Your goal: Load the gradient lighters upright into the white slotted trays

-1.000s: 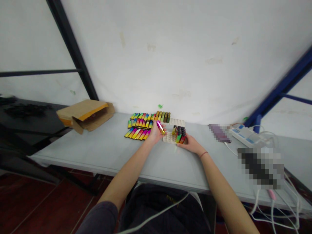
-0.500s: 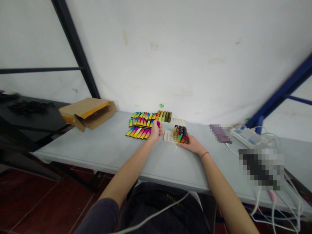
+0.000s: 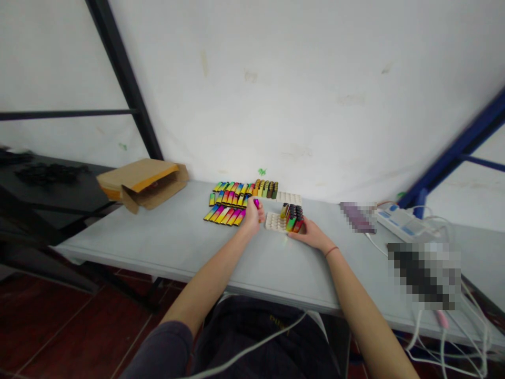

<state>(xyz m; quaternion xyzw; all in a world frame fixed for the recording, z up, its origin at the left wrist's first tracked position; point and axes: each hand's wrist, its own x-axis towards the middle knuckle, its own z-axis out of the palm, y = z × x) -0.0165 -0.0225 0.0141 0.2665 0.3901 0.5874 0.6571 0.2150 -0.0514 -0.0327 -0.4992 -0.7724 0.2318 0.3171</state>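
Note:
My left hand (image 3: 254,213) is closed around a small purple tube (image 3: 256,203), whose end shows above the fingers. It is just left of a white holed tray (image 3: 273,221). Black-topped coloured tubes (image 3: 294,217) stand upright in the tray's right part, with a yellowish one (image 3: 284,210) at their left. My right hand (image 3: 309,232) grips the tray's right end, thumb along the front; its other fingers are partly hidden. Left of my left hand, rows of multicoloured tubes (image 3: 224,215) lie flat on the table.
Behind stand gold-topped tubes (image 3: 266,188) beside a second white tray (image 3: 290,198). An open cardboard box (image 3: 142,179) sits on the table's left. To the right are a blurred-out phone-like item (image 3: 358,217), a white power strip (image 3: 400,221), cables and a pixelated dark object (image 3: 420,273).
My left hand has shifted very slightly right and down with the purple tube, which shows a little more tilted. My right hand stays on the tray.

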